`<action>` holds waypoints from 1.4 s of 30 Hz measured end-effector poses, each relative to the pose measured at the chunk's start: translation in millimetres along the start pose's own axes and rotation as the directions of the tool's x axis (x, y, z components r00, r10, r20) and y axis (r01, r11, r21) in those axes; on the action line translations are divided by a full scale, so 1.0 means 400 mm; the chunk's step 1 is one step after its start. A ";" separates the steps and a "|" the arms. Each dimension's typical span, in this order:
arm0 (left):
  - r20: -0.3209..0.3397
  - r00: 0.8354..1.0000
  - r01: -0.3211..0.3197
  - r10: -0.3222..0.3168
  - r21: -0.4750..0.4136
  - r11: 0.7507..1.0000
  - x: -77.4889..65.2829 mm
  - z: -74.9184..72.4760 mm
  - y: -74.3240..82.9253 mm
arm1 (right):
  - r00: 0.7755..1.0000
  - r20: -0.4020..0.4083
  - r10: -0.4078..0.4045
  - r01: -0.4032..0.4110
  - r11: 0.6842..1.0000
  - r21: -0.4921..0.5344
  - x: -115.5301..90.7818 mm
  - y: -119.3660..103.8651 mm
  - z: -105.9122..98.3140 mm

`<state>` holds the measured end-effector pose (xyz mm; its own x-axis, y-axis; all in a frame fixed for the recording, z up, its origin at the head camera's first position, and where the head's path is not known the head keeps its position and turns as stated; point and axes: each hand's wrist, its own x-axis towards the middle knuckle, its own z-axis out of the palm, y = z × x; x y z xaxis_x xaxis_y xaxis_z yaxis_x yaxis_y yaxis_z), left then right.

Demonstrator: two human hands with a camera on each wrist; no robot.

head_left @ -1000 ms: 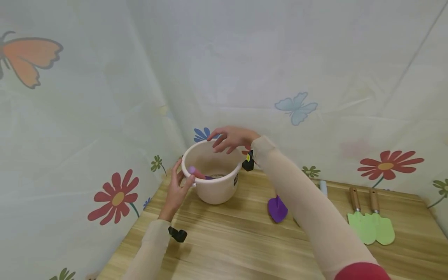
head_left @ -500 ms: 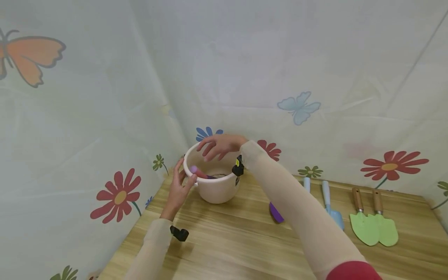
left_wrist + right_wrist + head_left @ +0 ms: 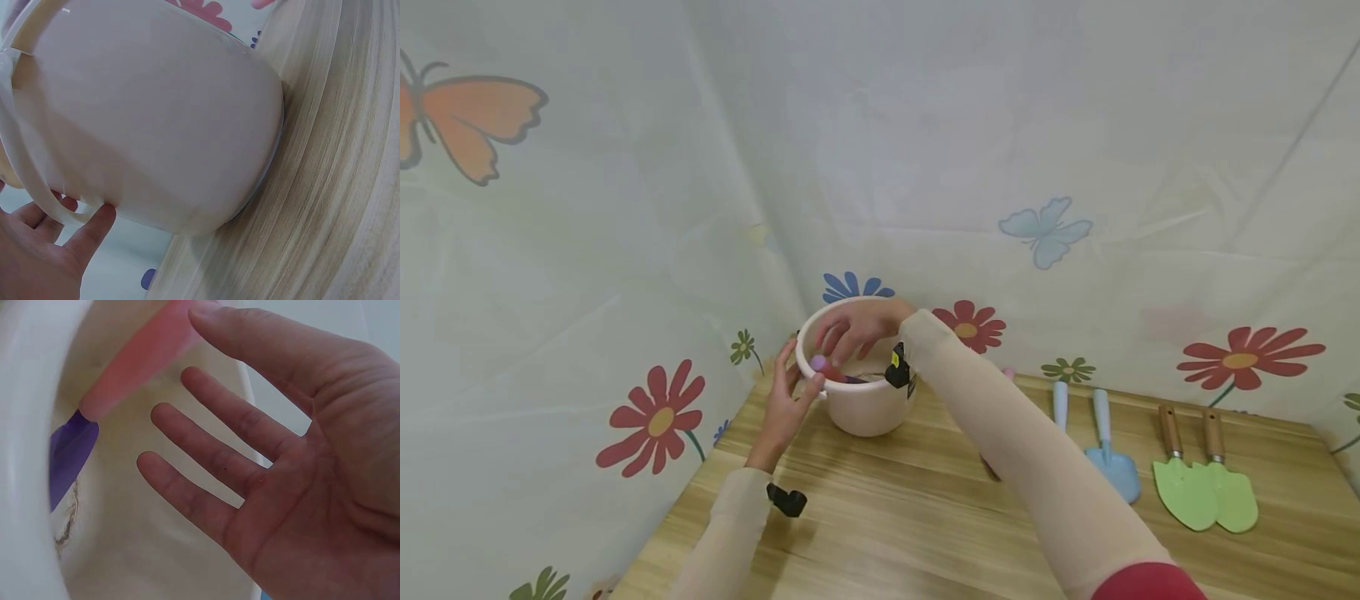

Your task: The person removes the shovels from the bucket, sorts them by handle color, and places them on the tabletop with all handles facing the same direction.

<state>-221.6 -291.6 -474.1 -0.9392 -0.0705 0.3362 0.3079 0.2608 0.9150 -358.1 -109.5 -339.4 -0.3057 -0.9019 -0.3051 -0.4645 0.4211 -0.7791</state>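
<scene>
A white bucket (image 3: pixel 868 412) stands upright at the table's back left corner. My left hand (image 3: pixel 784 412) grips its left rim, and the left wrist view shows the thumb (image 3: pixel 97 231) against the outer wall by the handle. Inside leans a small shovel with a pink handle (image 3: pixel 137 365) and purple blade (image 3: pixel 69 456), its handle end near the rim. Reaching into the bucket's mouth, my right hand (image 3: pixel 861 325) has its fingers spread. Its thumb (image 3: pixel 219 325) overlaps the handle's end in the right wrist view; three fingers are apart from the handle.
On the wooden table (image 3: pixel 865 517), two blue-handled shovels lie to the right; one blue blade (image 3: pixel 1112 475) shows. Two green shovels (image 3: pixel 1183 492) with wooden handles overlap farther right. A pink handle tip (image 3: pixel 1009 374) peeks past my right forearm. Printed cloth (image 3: pixel 887 167) hangs behind.
My right hand has come down and leftward into the bucket. My left hand stays on the rim. The right arm now uncovers the blue shovels and hides most of the purple one on the table.
</scene>
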 end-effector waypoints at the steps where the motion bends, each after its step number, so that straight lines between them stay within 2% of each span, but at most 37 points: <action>1: 0.000 1.000 -0.002 0.002 0.000 1.000 0.000 0.000 0.000 | 1.000 0.001 0.003 -0.003 1.000 -0.007 0.005 0.001 0.002; 6: -0.019 1.000 -0.011 0.011 -0.014 1.000 0.010 0.004 -0.053 | 1.000 0.007 -0.001 0.002 0.999 -0.040 0.023 0.011 0.005; 14: -0.029 0.999 -0.026 0.026 0.006 1.000 0.011 0.007 -0.060 | 1.000 0.022 -0.014 0.015 0.999 -0.052 0.031 0.008 0.013; 24: -0.014 1.000 -0.017 0.017 -0.012 1.000 0.008 0.007 -0.059 | 0.999 0.044 -0.016 0.018 0.999 -0.040 0.037 0.018 0.015; 28: 0.000 1.000 -0.009 0.009 -0.025 1.000 0.007 0.008 -0.044 | 0.999 0.045 -0.020 0.021 0.999 -0.027 0.037 0.017 0.016; 36: 0.018 1.000 -0.009 0.009 -0.006 1.000 -0.010 0.009 0.037 | 0.999 0.029 -0.020 0.020 1.000 -0.021 0.033 0.018 0.016; 42: 0.026 1.000 -0.008 0.009 -0.011 1.000 -0.010 0.010 0.043 | 0.999 -0.019 -0.025 0.025 1.000 0.015 0.020 0.027 0.009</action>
<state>-213.1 -283.0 -460.5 -0.9401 -0.0431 0.3381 0.3174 0.2511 0.9145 -362.4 -112.5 -352.4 -0.3101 -0.9101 -0.2748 -0.4597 0.3966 -0.7946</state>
